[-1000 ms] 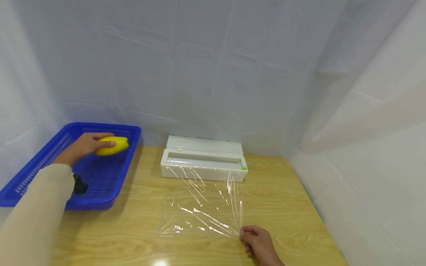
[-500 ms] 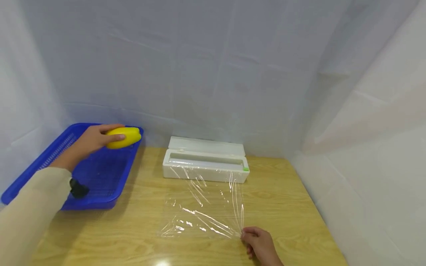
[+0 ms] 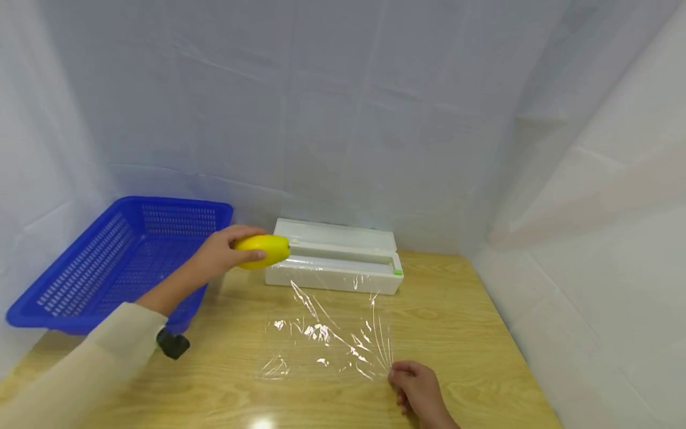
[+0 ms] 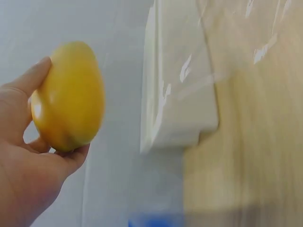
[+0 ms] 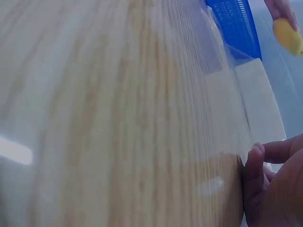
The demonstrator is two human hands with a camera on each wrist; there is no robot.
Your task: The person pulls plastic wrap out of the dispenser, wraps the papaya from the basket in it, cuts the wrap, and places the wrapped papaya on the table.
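Observation:
My left hand (image 3: 222, 253) grips a smooth yellow mango-shaped fruit (image 3: 268, 250), thumb on one side and fingers on the other. In the head view it overlaps the left end of an open white cling film box (image 3: 332, 279); the left wrist view shows the fruit (image 4: 71, 94) apart from the box. From the box a sheet of clear cling film (image 3: 327, 333) stretches toward me, creased and glinting. At its near right corner my right hand (image 3: 419, 390) pinches the film between thumb and fingers, low over the table.
A blue perforated basket (image 3: 227, 219) stands at the left, close to the back sheet. The box's lid (image 3: 334, 233) is tipped back. White sheeting (image 3: 589, 268) hangs along the back and sides of the wooden table (image 3: 461, 339). A small black device (image 3: 172, 344) sits at my left cuff.
My left hand has carried the yellow fruit out from over the basket, rightward to the box's left end. The right hand keeps its pinch on the film corner, nearly unmoved.

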